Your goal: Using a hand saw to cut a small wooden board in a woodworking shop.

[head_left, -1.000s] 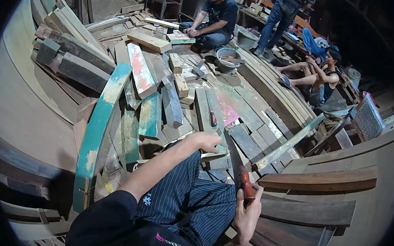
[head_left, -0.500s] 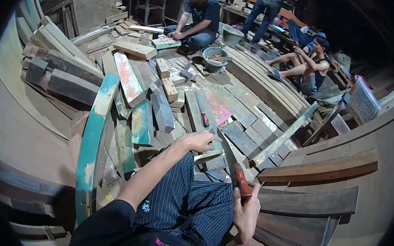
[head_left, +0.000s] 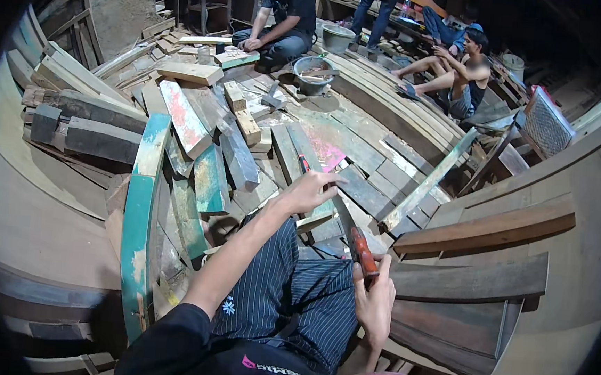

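Observation:
My right hand [head_left: 375,298] is shut around the red-brown handle of a long-bladed tool [head_left: 360,246]. Its dark blade runs up and left over the planks. My left hand [head_left: 307,191] reaches forward from a dark sleeve, fingers spread, and hovers on or just above a pale wood piece [head_left: 318,219] next to the blade. Whether it touches the wood is unclear. Both hands are above my striped trousers [head_left: 293,298].
A curved teal plank [head_left: 137,225] stands at the left beside a heap of painted wood offcuts [head_left: 199,138]. Dark hull ribs [head_left: 485,232] stick out on the right. Farther back are a metal basin [head_left: 312,70], a crouching person [head_left: 284,19] and a seated person [head_left: 462,66].
The view has swung slightly, so the scene sits lower in the frame. My left hand has opened its fingers over the wood piece. My right hand keeps hold of the tool.

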The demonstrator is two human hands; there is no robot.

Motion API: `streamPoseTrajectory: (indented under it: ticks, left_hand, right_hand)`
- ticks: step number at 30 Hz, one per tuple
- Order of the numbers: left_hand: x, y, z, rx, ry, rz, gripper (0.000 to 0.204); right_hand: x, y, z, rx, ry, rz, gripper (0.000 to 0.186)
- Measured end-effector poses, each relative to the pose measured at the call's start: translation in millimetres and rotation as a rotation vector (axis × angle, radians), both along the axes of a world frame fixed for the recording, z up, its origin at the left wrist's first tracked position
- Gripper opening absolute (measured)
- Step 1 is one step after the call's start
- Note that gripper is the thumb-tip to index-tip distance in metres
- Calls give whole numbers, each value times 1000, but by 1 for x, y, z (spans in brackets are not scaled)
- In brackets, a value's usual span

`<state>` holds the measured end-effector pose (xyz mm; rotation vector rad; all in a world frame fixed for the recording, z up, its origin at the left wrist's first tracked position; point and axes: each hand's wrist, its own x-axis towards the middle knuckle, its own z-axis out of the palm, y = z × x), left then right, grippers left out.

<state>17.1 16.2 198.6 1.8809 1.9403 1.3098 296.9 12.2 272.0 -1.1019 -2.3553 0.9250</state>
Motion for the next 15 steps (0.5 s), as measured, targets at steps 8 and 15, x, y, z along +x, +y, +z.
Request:
streamPoseTrajectory:
  ticks: [8,15]
  left_hand:
    - [17,-20,21,221,131,92,28]
    - [13,-24,20,116,-43,152,29]
  right_hand:
    - [0,-3,-7,29,50,18,34]
    - [4,-1,-3,9,81,-4,34]
